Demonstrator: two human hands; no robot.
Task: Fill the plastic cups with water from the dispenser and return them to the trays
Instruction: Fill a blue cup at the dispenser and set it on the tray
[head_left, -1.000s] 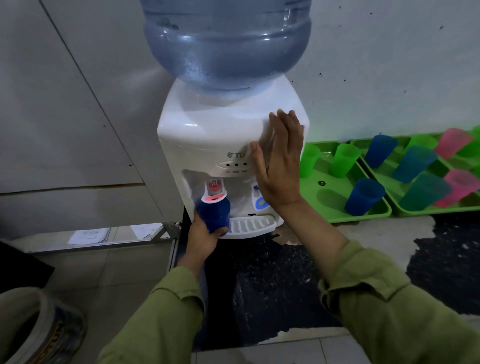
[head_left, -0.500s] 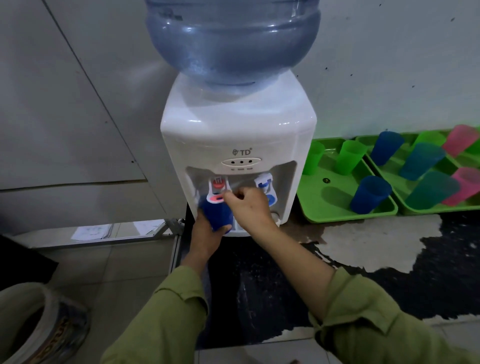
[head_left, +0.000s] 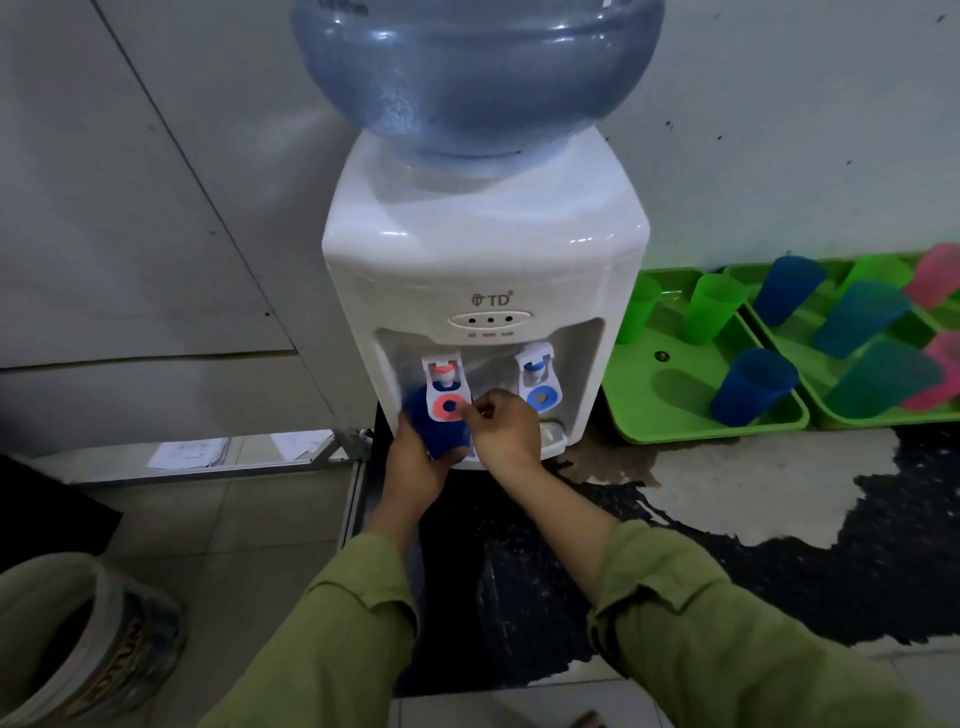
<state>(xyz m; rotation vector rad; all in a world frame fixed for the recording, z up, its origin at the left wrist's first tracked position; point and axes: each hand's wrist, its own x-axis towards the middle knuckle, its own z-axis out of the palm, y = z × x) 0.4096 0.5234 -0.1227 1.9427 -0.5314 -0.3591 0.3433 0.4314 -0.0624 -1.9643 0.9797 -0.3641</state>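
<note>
A grey panelled wall backs a worn black surface, on which the white dispenser (head_left: 483, 270) stands under its blue water bottle (head_left: 478, 78). The right hand's fingers (head_left: 475, 410) are curled tight, and their tips pinch the right edge of the red lever (head_left: 448, 401). One second ago the right hand (head_left: 501, 431) lay flat and spread against the dispenser's front corner; it has since dropped to the tap. The left hand (head_left: 415, 467) keeps its fingers wrapped round the blue cup (head_left: 439, 431), which it holds upright beneath the red tap, as before. This change indicates that filling is starting. No stream is visible, so flow cannot be confirmed. The blue lever (head_left: 540, 397) is untouched. To the right, the near tray (head_left: 670, 374) and the far tray (head_left: 883, 422) hold green, blue, teal and pink cups. The held cup has yet to go back there.
</note>
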